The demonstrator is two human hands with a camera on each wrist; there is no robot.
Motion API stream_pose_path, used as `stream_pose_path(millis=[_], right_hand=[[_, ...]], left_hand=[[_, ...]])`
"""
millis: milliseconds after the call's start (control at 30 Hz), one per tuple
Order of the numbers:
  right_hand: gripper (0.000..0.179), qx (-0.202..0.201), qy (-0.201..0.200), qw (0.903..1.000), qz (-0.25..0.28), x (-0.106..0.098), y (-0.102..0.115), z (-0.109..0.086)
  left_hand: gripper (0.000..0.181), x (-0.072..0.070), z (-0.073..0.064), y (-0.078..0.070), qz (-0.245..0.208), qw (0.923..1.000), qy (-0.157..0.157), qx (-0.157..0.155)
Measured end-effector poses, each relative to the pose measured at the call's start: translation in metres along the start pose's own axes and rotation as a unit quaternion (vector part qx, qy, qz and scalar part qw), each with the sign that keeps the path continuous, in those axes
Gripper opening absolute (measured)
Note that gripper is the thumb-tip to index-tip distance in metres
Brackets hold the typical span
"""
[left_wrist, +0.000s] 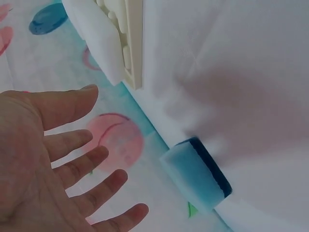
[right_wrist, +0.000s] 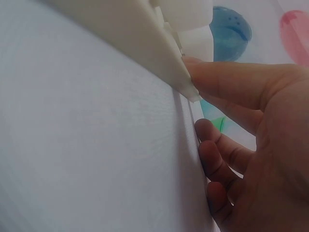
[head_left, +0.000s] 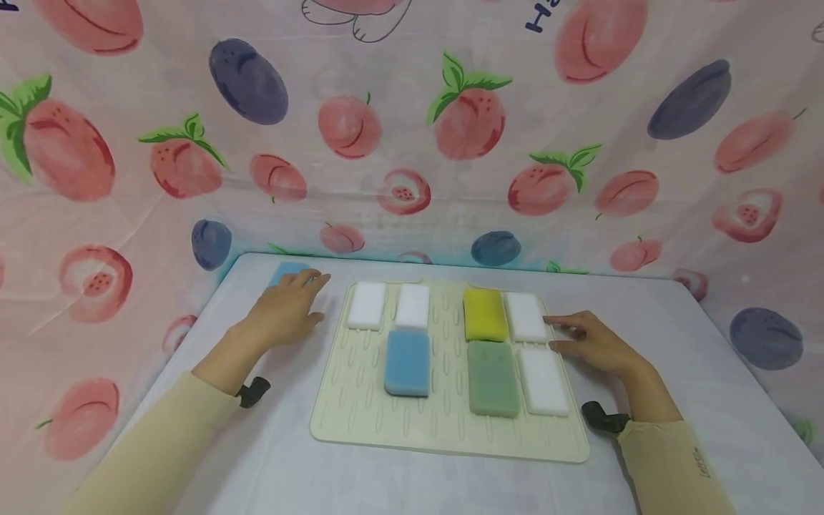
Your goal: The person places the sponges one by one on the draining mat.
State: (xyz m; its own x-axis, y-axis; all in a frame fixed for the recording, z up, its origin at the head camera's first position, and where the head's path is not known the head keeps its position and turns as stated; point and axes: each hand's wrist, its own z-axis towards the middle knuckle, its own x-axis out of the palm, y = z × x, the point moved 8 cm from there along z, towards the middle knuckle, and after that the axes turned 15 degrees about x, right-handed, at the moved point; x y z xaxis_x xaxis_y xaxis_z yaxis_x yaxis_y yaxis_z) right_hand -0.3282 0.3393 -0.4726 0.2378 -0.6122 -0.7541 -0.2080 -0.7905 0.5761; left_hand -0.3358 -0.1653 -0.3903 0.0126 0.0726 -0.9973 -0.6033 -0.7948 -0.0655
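Observation:
My left hand [head_left: 283, 311] hovers at the back left, fingers spread and nothing in its grasp. Just beyond its fingers a loose blue sponge [head_left: 283, 270] lies on the table, partly hidden in the head view; its dark scouring side [left_wrist: 212, 166] shows in the left wrist view. At the cream ribbed mat's [head_left: 360, 422] right edge is my right hand [head_left: 599, 343], thumb and forefinger extended to the rim, other fingers loosely curled. Beside those fingertips lie two white sponges, one upper [head_left: 528, 317] and one lower [head_left: 543, 381].
On the mat's right half, a yellow sponge [head_left: 485, 315] sits above a green sponge [head_left: 493, 379]. Further left are two white sponges [head_left: 367, 306] side by side and a blue sponge [head_left: 408, 363] below. A fruit-patterned cloth [head_left: 399, 86] rises behind the white table [head_left: 277, 465].

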Motion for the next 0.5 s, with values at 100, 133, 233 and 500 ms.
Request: stream_pose_path(millis=[100, 133, 233, 500], right_hand=[[0.061, 0.002, -0.001, 1.0000, -0.002, 0.000, 0.000, -0.001], [0.061, 0.002, -0.002, 1.0000, -0.004, 0.000, 0.001, -0.001], [0.061, 0.002, -0.005, 1.0000, -0.008, 0.000, 0.001, -0.001], [0.060, -0.002, -0.006, 1.0000, -0.007, -0.001, 0.001, -0.002]], left_hand=[[0.071, 0.000, 0.000, 0.004, -0.008, 0.9999, 0.002, -0.006], [0.072, 0.000, 0.000, 0.006, -0.011, 0.9999, 0.004, -0.008], [0.072, 0.001, -0.001, 0.012, -0.020, 0.9997, 0.005, -0.015], [0.072, 0.008, -0.001, 0.028, -0.027, 0.9993, 0.007, -0.026]])
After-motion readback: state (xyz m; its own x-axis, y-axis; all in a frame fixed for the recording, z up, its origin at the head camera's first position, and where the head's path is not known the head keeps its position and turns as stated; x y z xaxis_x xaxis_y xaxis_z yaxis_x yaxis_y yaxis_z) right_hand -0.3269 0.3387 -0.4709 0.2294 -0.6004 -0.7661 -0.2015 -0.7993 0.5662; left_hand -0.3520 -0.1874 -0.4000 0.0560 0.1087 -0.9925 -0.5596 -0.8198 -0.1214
